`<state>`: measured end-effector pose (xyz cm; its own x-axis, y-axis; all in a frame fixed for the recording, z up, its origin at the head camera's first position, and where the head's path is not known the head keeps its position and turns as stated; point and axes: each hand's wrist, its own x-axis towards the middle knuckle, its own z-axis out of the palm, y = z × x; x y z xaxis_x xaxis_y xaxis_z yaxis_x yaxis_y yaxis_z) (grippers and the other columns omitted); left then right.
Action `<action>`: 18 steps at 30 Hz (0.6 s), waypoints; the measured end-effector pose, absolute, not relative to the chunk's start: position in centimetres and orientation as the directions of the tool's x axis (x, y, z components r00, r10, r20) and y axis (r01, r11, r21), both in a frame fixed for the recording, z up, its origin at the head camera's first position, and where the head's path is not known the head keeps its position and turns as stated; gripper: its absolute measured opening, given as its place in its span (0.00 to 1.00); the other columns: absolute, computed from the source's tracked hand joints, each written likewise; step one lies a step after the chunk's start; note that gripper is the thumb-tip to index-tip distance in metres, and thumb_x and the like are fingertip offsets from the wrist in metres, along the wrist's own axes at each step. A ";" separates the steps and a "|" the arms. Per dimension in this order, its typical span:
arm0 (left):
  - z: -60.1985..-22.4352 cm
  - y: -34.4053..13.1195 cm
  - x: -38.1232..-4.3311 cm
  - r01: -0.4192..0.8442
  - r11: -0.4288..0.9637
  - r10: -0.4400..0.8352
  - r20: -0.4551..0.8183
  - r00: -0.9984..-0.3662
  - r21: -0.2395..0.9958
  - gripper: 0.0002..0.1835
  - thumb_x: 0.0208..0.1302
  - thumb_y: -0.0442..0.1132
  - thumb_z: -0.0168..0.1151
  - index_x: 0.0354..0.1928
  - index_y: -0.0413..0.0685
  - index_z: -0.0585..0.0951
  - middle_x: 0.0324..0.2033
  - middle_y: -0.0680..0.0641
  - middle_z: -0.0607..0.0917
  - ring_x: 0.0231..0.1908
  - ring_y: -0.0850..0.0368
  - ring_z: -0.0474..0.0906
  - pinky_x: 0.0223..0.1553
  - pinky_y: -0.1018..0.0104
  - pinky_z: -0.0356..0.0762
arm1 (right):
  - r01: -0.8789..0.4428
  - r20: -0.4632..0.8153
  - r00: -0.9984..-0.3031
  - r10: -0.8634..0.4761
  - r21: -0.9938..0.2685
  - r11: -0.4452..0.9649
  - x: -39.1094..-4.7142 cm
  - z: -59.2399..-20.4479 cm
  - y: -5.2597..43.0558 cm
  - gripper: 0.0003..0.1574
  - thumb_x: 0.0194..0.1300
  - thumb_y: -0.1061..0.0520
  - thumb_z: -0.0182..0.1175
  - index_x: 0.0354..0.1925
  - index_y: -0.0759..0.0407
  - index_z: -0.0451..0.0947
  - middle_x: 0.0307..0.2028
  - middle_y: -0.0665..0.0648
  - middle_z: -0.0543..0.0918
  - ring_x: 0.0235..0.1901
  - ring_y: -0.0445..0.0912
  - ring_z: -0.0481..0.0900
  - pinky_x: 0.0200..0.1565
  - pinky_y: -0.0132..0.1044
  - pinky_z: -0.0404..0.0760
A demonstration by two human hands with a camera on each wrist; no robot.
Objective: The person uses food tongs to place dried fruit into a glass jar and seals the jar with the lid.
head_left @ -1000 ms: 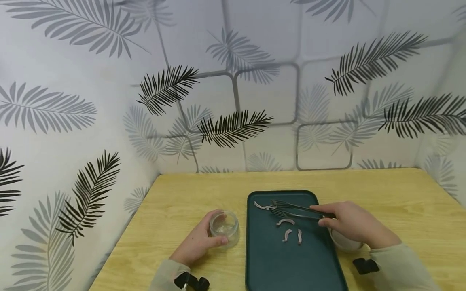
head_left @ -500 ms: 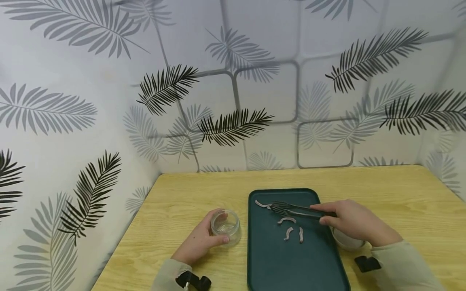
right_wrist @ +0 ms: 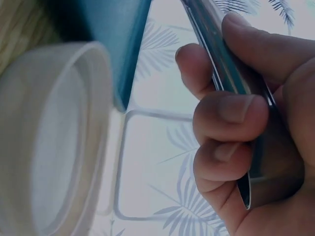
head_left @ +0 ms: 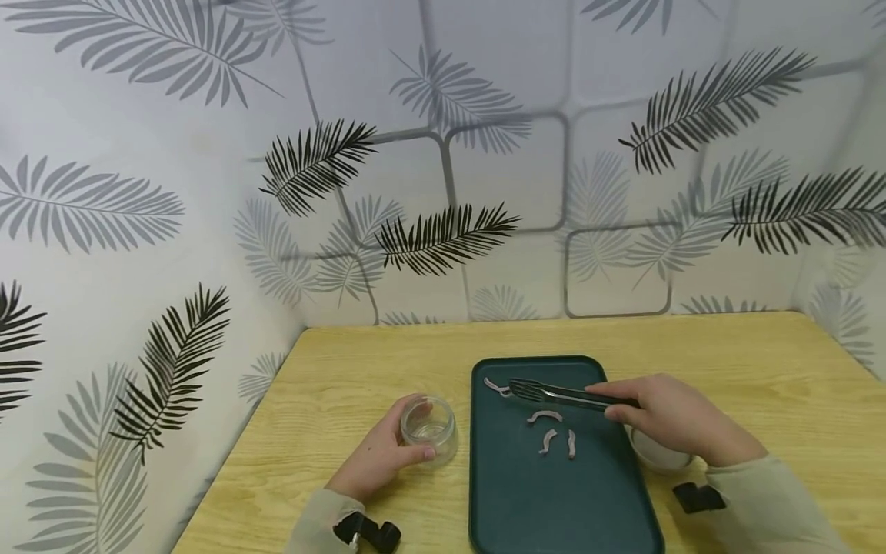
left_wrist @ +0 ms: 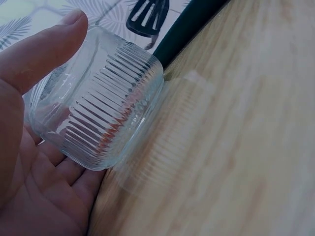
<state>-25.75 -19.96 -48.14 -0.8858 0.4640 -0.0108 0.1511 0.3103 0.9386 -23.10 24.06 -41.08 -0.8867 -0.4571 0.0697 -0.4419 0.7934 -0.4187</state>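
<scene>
My left hand (head_left: 381, 458) holds a small ribbed glass jar (head_left: 443, 446) on the table, thumb at the near side and fingers round the far side. In the left wrist view the jar (left_wrist: 106, 108) stands left of the tray. My right hand (head_left: 667, 415) grips metal tongs (head_left: 567, 396) over the dark green tray (head_left: 554, 500), with their arms pressed together. At their slotted black tips is a pinkish strip (head_left: 494, 386); in the left wrist view its end hangs below the tongs' head (left_wrist: 147, 17). Nearer on the tray lie a curved strip (head_left: 545, 415) and two shorter strips (head_left: 548, 441).
A shallow round white container (right_wrist: 59, 142) stands right of the tray, partly under my right hand. The wooden table (head_left: 374, 369) meets a leaf-patterned wall covering (head_left: 498, 169) at the back and left.
The tongs' arms, spread apart a second ago, have come together at the far-left strip, and their tips have shifted slightly left. The left hand and jar have hardly moved.
</scene>
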 end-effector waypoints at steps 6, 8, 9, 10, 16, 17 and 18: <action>-48.0 -20.0 -25.8 0.152 0.297 0.463 -0.003 -0.886 0.943 0.49 0.60 0.47 0.76 0.78 0.49 0.57 0.71 0.45 0.68 0.70 0.48 0.64 0.67 0.49 0.61 | -0.472 0.089 -0.870 -0.484 -0.432 0.768 -22.7 -40.3 23.5 0.27 0.73 0.47 0.61 0.68 0.44 0.76 0.24 0.39 0.78 0.25 0.33 0.73 0.35 0.39 0.73; -48.0 -20.0 -25.8 0.153 0.297 0.462 -0.002 -0.887 0.943 0.49 0.60 0.47 0.76 0.78 0.49 0.57 0.71 0.45 0.68 0.70 0.48 0.64 0.67 0.48 0.61 | -0.474 0.093 -0.869 -0.486 -0.442 0.762 -22.5 -39.9 23.2 0.28 0.74 0.45 0.59 0.69 0.41 0.75 0.18 0.39 0.71 0.20 0.33 0.68 0.33 0.37 0.71; -48.0 -20.0 -25.8 0.152 0.299 0.460 -0.003 -0.888 0.942 0.49 0.60 0.47 0.76 0.78 0.49 0.57 0.71 0.45 0.68 0.70 0.48 0.64 0.67 0.49 0.61 | -0.472 0.093 -0.869 -0.486 -0.450 0.758 -22.3 -39.7 23.0 0.28 0.74 0.44 0.59 0.69 0.40 0.74 0.15 0.40 0.68 0.17 0.34 0.65 0.33 0.36 0.70; -48.0 -20.0 -25.8 0.149 0.297 0.461 -0.005 -0.887 0.943 0.49 0.60 0.47 0.75 0.78 0.49 0.57 0.71 0.45 0.68 0.70 0.48 0.64 0.67 0.49 0.61 | -0.479 0.099 -0.865 -0.493 -0.458 0.749 -22.1 -39.6 22.8 0.28 0.74 0.43 0.58 0.70 0.39 0.74 0.14 0.40 0.66 0.16 0.35 0.62 0.32 0.36 0.70; -48.1 -19.9 -25.7 0.130 0.283 0.470 -0.019 -0.882 0.950 0.49 0.62 0.46 0.74 0.78 0.50 0.55 0.72 0.44 0.67 0.69 0.47 0.65 0.64 0.51 0.65 | -0.507 0.133 -0.849 -0.512 -0.479 0.716 -21.3 -38.9 21.2 0.28 0.74 0.42 0.58 0.70 0.36 0.73 0.16 0.40 0.66 0.15 0.35 0.58 0.28 0.34 0.69; -48.1 -19.9 -25.7 0.131 0.287 0.470 -0.021 -0.882 0.949 0.49 0.62 0.46 0.74 0.78 0.50 0.56 0.72 0.44 0.67 0.69 0.48 0.65 0.64 0.52 0.65 | -0.513 0.140 -0.846 -0.514 -0.476 0.715 -21.1 -38.9 21.0 0.28 0.73 0.42 0.59 0.70 0.35 0.73 0.16 0.39 0.66 0.15 0.34 0.58 0.28 0.34 0.69; -48.1 -19.9 -25.7 0.132 0.289 0.470 -0.021 -0.883 0.948 0.49 0.62 0.46 0.74 0.78 0.50 0.56 0.72 0.44 0.67 0.69 0.48 0.65 0.64 0.53 0.66 | -0.519 0.146 -0.843 -0.518 -0.474 0.711 -21.0 -38.8 20.7 0.29 0.73 0.42 0.59 0.70 0.35 0.73 0.17 0.39 0.67 0.15 0.34 0.58 0.28 0.34 0.68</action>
